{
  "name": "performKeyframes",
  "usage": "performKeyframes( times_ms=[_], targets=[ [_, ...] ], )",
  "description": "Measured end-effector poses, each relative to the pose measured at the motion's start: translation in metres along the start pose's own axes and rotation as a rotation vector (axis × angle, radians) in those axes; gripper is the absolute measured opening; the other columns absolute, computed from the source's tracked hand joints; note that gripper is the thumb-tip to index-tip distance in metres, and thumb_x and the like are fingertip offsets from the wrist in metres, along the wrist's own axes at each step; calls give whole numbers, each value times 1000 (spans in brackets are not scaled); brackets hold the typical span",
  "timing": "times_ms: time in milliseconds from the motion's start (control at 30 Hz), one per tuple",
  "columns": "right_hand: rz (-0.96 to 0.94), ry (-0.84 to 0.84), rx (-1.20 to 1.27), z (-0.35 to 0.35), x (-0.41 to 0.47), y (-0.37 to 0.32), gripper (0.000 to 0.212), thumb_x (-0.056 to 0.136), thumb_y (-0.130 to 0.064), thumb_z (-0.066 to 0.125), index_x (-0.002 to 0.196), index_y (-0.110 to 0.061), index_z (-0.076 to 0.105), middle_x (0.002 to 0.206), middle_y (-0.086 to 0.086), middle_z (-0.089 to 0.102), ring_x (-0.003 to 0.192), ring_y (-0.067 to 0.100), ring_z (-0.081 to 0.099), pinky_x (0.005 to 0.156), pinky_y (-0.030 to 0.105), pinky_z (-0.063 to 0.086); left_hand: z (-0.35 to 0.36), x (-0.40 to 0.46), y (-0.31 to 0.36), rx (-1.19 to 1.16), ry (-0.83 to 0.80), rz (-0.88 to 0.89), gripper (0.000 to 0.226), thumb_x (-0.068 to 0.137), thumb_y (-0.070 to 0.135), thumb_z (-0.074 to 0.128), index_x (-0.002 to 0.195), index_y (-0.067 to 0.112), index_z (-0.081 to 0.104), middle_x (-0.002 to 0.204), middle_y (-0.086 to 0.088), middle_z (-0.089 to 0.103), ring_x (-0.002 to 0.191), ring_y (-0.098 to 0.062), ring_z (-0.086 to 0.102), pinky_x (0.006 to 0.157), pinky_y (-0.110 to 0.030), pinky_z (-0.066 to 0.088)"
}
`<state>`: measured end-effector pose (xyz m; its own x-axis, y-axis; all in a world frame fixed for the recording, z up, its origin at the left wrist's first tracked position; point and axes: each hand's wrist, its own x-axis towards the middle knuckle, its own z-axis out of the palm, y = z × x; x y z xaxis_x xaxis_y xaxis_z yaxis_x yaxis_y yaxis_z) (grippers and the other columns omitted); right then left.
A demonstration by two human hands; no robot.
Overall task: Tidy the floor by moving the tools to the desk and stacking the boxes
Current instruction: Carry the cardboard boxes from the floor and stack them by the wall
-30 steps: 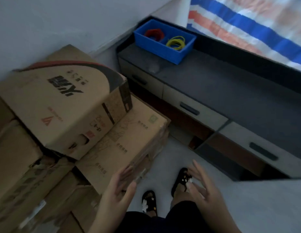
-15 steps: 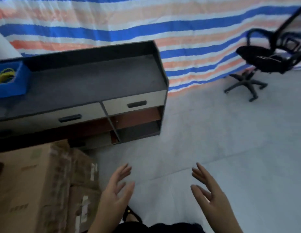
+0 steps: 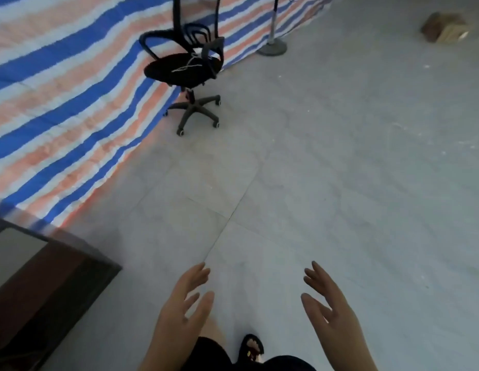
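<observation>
My left hand (image 3: 183, 306) and my right hand (image 3: 330, 307) hover in front of me over the grey floor, palms facing each other, fingers straight and spread, holding nothing. A brown cardboard box (image 3: 444, 27) lies on the floor far off at the top right. Only the end corner of the dark desk (image 3: 53, 279) shows at the lower left. No tools are in view.
A black office chair (image 3: 189, 65) on castors stands against the blue, orange and white striped tarp (image 3: 59, 108) at the left. A metal stand with a round base (image 3: 272, 48) is behind it. My sandalled foot (image 3: 251, 349) shows at the bottom.
The view has swung right, away from the stacked boxes and desk top toward the open floor and chair. Both hands stay empty and spread in front of me.
</observation>
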<state>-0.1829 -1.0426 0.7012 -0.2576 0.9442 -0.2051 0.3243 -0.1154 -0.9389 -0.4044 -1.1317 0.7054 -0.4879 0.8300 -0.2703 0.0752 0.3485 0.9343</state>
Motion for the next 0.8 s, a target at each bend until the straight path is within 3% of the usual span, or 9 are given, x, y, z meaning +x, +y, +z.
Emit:
performKeyframes(
  times_ms=[100, 167, 300, 433, 600, 700, 800],
  targets=[
    [51, 101, 16, -22, 26, 8, 54, 86, -7, 62, 125, -40, 46, 120, -36, 52, 109, -14, 53, 83, 5, 45, 29, 42, 20, 44, -89, 39, 47, 72, 49, 60, 116, 41, 46, 111, 42, 55, 108, 15, 53, 90, -19, 44],
    [74, 154, 21, -33, 50, 11, 55, 86, -7, 62, 124, -42, 45, 120, -36, 52, 109, -15, 52, 85, 9, 48, 48, 73, 30, 57, -118, 54, 57, 61, 59, 54, 115, 42, 48, 111, 40, 56, 108, 14, 53, 89, -18, 45],
    [85, 254, 41, -49, 120, 5, 63, 86, -5, 62, 121, -55, 50, 118, -35, 54, 108, -14, 53, 82, 6, 46, 85, 158, 56, 93, -201, 103, 45, 67, 54, 56, 111, 57, 51, 111, 38, 57, 109, 13, 54, 89, -19, 45],
    [79, 361, 76, -68, 206, -11, 60, 85, -4, 61, 123, -50, 50, 118, -33, 54, 109, -13, 54, 87, 9, 47, 121, 261, 98, 95, -285, 140, 40, 89, 16, 60, 115, 43, 48, 111, 37, 56, 108, 13, 53, 93, -22, 45],
    [53, 484, 96, -97, 313, -44, 61, 86, -2, 60, 122, -50, 52, 116, -19, 64, 106, -12, 56, 77, 3, 45, 169, 372, 162, 113, -373, 250, 38, 82, 30, 56, 118, 40, 47, 113, 36, 56, 109, 13, 53, 87, -10, 45],
    [83, 505, 118, -117, 357, -50, 54, 86, -2, 59, 127, -36, 48, 123, -11, 59, 105, -15, 55, 76, 1, 43, 198, 418, 181, 122, -440, 238, 38, 89, 17, 59, 117, 41, 47, 111, 36, 56, 108, 13, 53, 89, -15, 45],
    [117, 552, 126, -144, 400, -50, 52, 87, -4, 58, 126, -36, 46, 124, -11, 59, 104, -17, 54, 74, -1, 41, 233, 463, 201, 149, -485, 225, 39, 80, 31, 57, 115, 49, 52, 110, 35, 58, 109, 11, 54, 91, -21, 44]
  ],
)
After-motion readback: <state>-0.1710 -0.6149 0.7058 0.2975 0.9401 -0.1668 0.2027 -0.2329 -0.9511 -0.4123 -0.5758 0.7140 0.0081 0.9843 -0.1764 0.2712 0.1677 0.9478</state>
